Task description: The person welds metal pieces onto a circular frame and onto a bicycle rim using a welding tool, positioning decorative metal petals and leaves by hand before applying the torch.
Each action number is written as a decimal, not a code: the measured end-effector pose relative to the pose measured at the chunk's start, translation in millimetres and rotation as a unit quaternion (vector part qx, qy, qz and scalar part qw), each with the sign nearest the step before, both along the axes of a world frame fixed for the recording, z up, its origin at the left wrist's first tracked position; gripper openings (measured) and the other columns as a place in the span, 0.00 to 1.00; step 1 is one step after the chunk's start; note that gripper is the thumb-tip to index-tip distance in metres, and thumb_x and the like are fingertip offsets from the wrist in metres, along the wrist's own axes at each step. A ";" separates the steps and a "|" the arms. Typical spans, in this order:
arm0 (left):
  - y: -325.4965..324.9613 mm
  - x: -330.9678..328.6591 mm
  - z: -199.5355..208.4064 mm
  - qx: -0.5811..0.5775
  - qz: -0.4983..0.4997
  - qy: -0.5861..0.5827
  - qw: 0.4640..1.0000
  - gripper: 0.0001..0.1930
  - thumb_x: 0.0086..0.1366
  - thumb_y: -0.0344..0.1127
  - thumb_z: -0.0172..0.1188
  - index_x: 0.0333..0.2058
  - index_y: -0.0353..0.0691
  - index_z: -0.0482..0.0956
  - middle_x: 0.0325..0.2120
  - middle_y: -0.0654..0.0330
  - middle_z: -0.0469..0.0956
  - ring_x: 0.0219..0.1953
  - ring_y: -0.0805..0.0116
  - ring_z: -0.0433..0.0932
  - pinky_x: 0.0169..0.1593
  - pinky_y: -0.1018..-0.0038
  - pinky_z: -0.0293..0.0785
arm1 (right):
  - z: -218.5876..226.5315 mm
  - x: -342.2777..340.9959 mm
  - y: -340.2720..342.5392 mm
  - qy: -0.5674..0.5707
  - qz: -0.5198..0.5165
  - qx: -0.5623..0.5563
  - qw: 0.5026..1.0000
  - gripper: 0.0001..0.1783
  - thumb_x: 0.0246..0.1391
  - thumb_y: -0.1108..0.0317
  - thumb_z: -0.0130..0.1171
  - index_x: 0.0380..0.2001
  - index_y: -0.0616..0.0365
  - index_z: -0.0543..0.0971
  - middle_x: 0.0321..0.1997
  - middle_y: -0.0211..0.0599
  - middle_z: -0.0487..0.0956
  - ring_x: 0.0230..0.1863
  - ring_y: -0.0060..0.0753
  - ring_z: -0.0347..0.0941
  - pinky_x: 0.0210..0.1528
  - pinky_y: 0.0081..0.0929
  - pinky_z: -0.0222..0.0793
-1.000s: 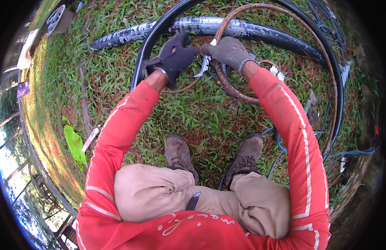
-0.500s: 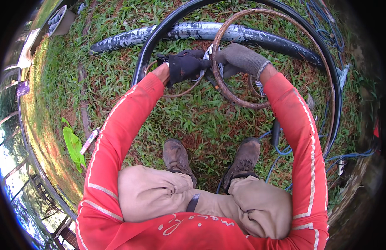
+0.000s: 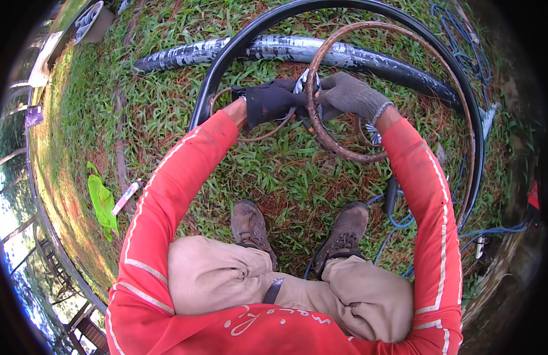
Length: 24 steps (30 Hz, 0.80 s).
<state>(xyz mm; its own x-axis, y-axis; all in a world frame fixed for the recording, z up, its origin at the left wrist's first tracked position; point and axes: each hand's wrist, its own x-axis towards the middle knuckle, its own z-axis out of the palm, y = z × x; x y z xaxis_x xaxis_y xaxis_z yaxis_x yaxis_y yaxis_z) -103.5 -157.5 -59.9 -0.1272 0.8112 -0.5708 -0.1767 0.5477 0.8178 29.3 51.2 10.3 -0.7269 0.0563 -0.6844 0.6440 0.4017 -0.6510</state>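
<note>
A brown, rusty-looking ring (image 3: 314,118) of thick tubing stands between my hands, part of a larger loop that curves off to the right. A black-and-white strip (image 3: 301,81) shows at the ring's left side, bunched up there. My left hand (image 3: 269,103), in a black glove, is closed at the strip; its fingertips are partly hidden. My right hand (image 3: 357,97), in a grey knit glove, is closed on the right side of the ring, its fingers partly behind it. A thick black hose (image 3: 231,47) arches around both hands.
A black pipe with peeling whitish patches (image 3: 179,54) lies across the grass beyond my hands. Blue cord (image 3: 463,56) is tangled at the right. A short black tube (image 3: 390,198) lies near my right forearm. At left are a bright green cloth (image 3: 101,198) and a bucket (image 3: 96,25).
Both hands have shifted slightly to the right and lower in the view, along with the ring. My right hand's fingers have drawn tighter against the ring.
</note>
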 end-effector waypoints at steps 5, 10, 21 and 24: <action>5.1 17.8 9.3 0.008 -0.014 0.147 0.989 0.24 0.79 0.45 0.70 0.64 0.37 0.82 0.48 0.61 0.88 0.45 0.74 0.84 0.51 0.74 0.81 | -7.4 1.8 -1.0 0.010 -0.025 -0.001 1.000 0.19 0.68 0.64 0.69 0.52 0.69 0.90 0.42 0.47 0.94 0.41 0.35 0.94 0.50 0.36 0.91; 6.2 19.7 19.7 -0.033 0.056 0.063 0.996 0.27 0.81 0.50 0.67 0.69 0.41 0.79 0.54 0.61 0.88 0.49 0.73 0.86 0.52 0.71 0.84 | -14.9 2.1 1.5 0.018 -0.022 0.005 1.000 0.18 0.70 0.63 0.68 0.53 0.69 0.89 0.43 0.46 0.94 0.41 0.36 0.94 0.49 0.37 0.91; 0.4 8.9 -19.9 0.037 0.031 0.012 0.999 0.25 0.86 0.47 0.64 0.74 0.44 0.78 0.59 0.65 0.88 0.54 0.74 0.87 0.55 0.71 0.88 | -6.9 -0.6 0.3 0.002 0.000 -0.001 1.000 0.21 0.75 0.64 0.65 0.59 0.74 0.84 0.48 0.44 0.92 0.41 0.31 0.93 0.49 0.31 0.92; 0.0 6.8 -19.0 0.032 0.020 0.005 0.999 0.26 0.85 0.46 0.65 0.74 0.44 0.77 0.60 0.65 0.87 0.55 0.74 0.87 0.55 0.71 0.89 | -6.2 -0.5 1.0 0.001 0.006 0.010 1.000 0.21 0.74 0.63 0.66 0.58 0.74 0.85 0.48 0.45 0.92 0.41 0.31 0.93 0.49 0.32 0.92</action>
